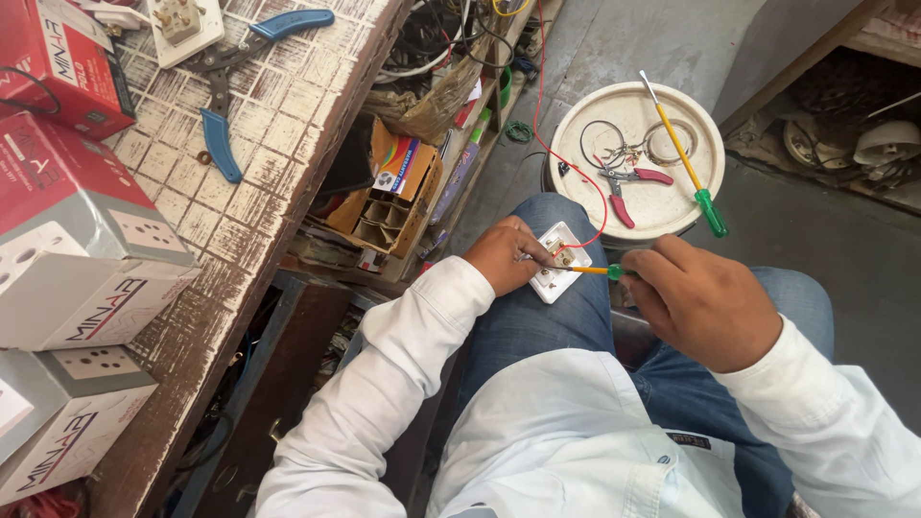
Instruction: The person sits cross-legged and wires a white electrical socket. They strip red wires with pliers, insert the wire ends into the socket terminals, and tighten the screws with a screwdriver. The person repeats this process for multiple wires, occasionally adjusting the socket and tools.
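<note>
Left hand (501, 254) pinches the white switch plate (559, 261); right hand (698, 302) grips the screwdriver (590, 270) (keep it square to the screw).

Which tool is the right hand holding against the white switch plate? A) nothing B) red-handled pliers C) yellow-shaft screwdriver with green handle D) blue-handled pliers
C: the right hand grips a green-handled screwdriver whose yellow shaft reaches the white switch plate, which the left hand steadies on the knee.
</note>
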